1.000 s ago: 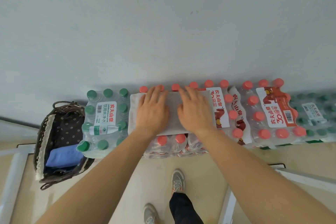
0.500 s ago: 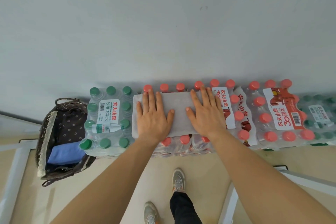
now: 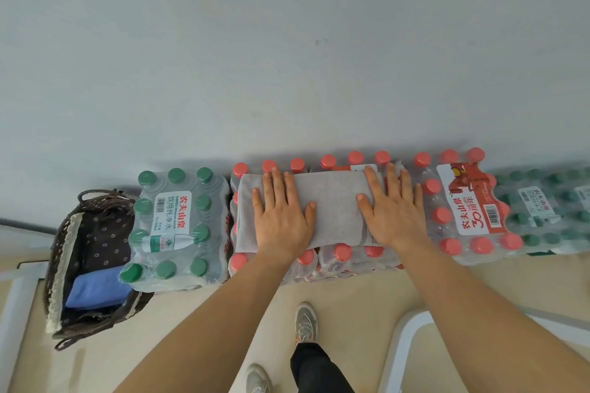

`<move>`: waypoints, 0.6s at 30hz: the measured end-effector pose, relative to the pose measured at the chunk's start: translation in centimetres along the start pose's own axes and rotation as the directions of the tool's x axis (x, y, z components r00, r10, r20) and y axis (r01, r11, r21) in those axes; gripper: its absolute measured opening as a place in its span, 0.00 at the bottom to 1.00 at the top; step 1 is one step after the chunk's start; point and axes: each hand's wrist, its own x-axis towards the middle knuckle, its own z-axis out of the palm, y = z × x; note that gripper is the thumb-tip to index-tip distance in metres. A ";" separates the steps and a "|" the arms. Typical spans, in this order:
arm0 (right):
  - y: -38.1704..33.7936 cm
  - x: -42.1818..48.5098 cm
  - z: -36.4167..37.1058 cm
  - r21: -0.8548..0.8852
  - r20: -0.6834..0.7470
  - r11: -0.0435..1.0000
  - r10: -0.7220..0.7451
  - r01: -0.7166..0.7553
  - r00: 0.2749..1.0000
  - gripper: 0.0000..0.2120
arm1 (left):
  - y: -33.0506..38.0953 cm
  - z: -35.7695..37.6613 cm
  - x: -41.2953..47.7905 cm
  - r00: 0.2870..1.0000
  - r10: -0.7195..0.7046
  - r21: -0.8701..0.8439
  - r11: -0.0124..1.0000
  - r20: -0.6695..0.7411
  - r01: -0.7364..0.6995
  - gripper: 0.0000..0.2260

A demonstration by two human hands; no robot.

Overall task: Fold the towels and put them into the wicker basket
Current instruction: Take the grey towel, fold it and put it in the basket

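A folded grey towel [image 3: 332,201] lies flat on top of shrink-wrapped packs of red-capped water bottles [image 3: 343,254]. My left hand [image 3: 281,217] presses flat on the towel's left part, fingers straight and spread. My right hand [image 3: 391,210] presses flat on its right end, partly over the edge. The dark wicker basket [image 3: 60,265] with a lace-trimmed dotted lining stands on the floor at the left. A folded blue towel [image 3: 97,289] lies inside it.
A pack of green-capped bottles [image 3: 177,226] stands between the basket and the towel. More red-capped [image 3: 466,204] and green-capped packs [image 3: 546,210] line the grey wall to the right. White frame rails [image 3: 402,344] stand on the beige floor near my feet [image 3: 305,322].
My hands have slid apart along the grey towel, the left toward its left end and the right toward its right end, smoothing it flat.
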 end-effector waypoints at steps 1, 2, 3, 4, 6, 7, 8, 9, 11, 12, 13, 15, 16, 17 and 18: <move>0.2 0.0 -0.2 -0.003 0.015 1.000 0.009 -0.009 1.000 0.30 | 0.2 -0.1 0.0 1.000 0.000 -0.003 1.000 0.000 0.000 0.35; 0.2 0.1 -0.4 0.000 0.027 1.000 0.021 -0.021 0.999 0.30 | 0.2 -0.2 0.0 1.000 0.003 -0.007 1.000 0.000 -0.003 0.34; -0.2 0.1 -0.8 0.015 0.032 0.999 0.039 -0.040 0.999 0.30 | -0.1 -0.4 0.0 1.000 0.001 -0.010 1.000 -0.001 -0.001 0.34; -1.0 0.2 -1.2 0.046 0.018 0.997 0.058 -0.058 0.998 0.31 | -0.6 -0.7 -0.1 1.000 -0.013 -0.010 1.000 -0.009 0.013 0.33; -3.6 0.1 -2.2 0.132 -0.053 0.991 0.033 -0.026 0.998 0.33 | -2.2 -1.3 -0.3 0.995 -0.097 -0.013 0.995 -0.027 0.097 0.33; -5.2 -0.1 -2.4 0.164 -0.087 0.986 -0.027 0.041 0.996 0.33 | -3.2 -1.6 -0.5 0.989 -0.148 -0.016 0.989 -0.021 0.148 0.33; -6.9 -0.4 -2.4 0.176 -0.106 0.977 -0.106 0.124 0.989 0.33 | -4.3 -1.9 -0.8 0.981 -0.193 -0.019 0.981 -0.009 0.193 0.33; -8.4 -0.7 -2.3 0.173 -0.102 0.965 -0.183 0.199 0.978 0.33 | -5.3 -2.2 -1.1 0.973 -0.229 -0.021 0.973 0.004 0.229 0.33; -10.9 -1.3 -1.6 0.136 -0.056 0.945 -0.293 0.298 0.955 0.34 | -6.8 -2.9 -1.8 0.965 -0.263 -0.034 0.964 0.006 0.263 0.32; -11.7 -1.6 -1.1 0.111 -0.034 0.938 -0.327 0.328 0.945 0.34 | -7.2 -3.3 -2.1 0.964 -0.266 -0.051 0.963 0.006 0.266 0.30; -12.2 -1.8 -0.6 0.086 -0.020 0.932 -0.351 0.352 0.936 0.34 | -7.3 -3.7 -2.3 0.963 -0.268 -0.080 0.960 0.017 0.268 0.29; -12.8 -2.0 0.3 0.045 -0.005 0.927 -0.374 0.373 0.928 0.33 | -7.0 -4.2 -2.2 0.953 -0.300 -0.159 0.940 0.049 0.303 0.26; -13.0 -2.1 0.7 0.027 -0.005 0.927 -0.374 0.374 0.928 0.33 | -6.7 -4.4 -2.1 0.947 -0.318 -0.189 0.928 0.052 0.321 0.25; -13.1 -2.1 1.1 0.008 -0.009 0.929 -0.370 0.370 0.929 0.33 | -6.6 -4.5 -1.8 0.944 -0.326 -0.210 0.921 0.046 0.328 0.22; -13.2 -2.1 1.3 -0.011 -0.011 0.930 -0.367 0.367 0.930 0.34 | -6.5 -4.5 -1.6 0.942 -0.333 -0.229 0.914 0.043 0.334 0.20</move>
